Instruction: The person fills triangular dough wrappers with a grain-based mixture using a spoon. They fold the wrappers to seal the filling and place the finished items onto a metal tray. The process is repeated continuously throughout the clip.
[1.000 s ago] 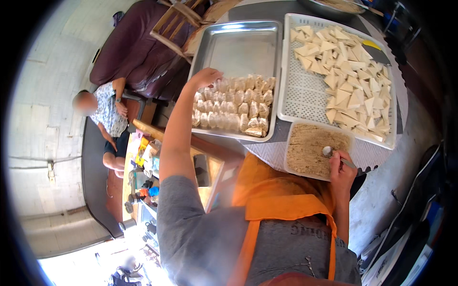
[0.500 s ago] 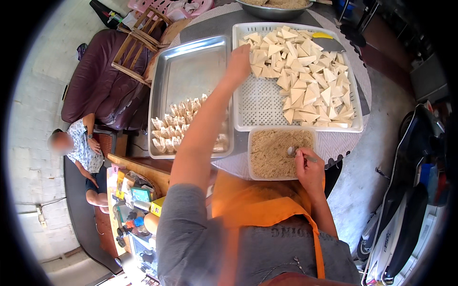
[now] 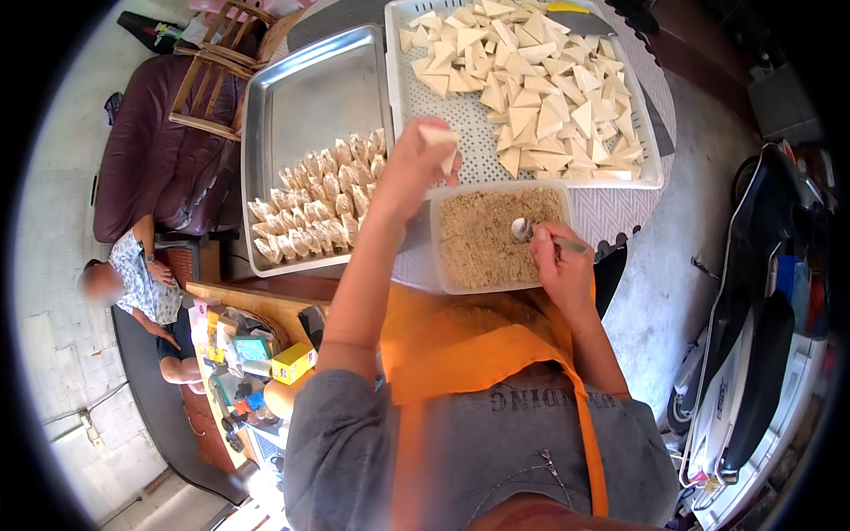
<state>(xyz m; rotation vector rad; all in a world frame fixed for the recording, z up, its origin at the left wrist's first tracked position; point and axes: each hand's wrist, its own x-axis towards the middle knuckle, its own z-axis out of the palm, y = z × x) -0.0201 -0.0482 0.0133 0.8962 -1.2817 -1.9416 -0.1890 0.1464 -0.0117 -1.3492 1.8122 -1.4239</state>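
Observation:
Between the fingers of my left hand (image 3: 409, 171) is a pale tofu triangle (image 3: 440, 137), raised over the near left corner of the white perforated tray (image 3: 434, 104). That tray carries a heap of similar cream-coloured triangles (image 3: 558, 106). My right hand (image 3: 563, 270) grips a metal spoon (image 3: 521, 229) by its handle, the bowl resting at the crumbly brown filling (image 3: 478, 234). A clear plastic tub (image 3: 437, 257) holds this filling, close in front of my apron. To the left, a metal tray (image 3: 310, 88) has rows of filled pieces (image 3: 323, 195) standing in its near half.
A yellow-handled knife (image 3: 575, 18) lies at the perforated tray's far edge. Left of the table are a wooden stool (image 3: 208, 93) and a maroon sofa (image 3: 146, 150). A person (image 3: 155, 283) sits at far left, near a cluttered wooden table (image 3: 239, 296). A motorbike (image 3: 753, 354) stands at right.
My left hand has come back from the heap toward the tub with a tofu triangle in its fingers. The spoon stays in my right hand at the filling. The whole view has shifted.

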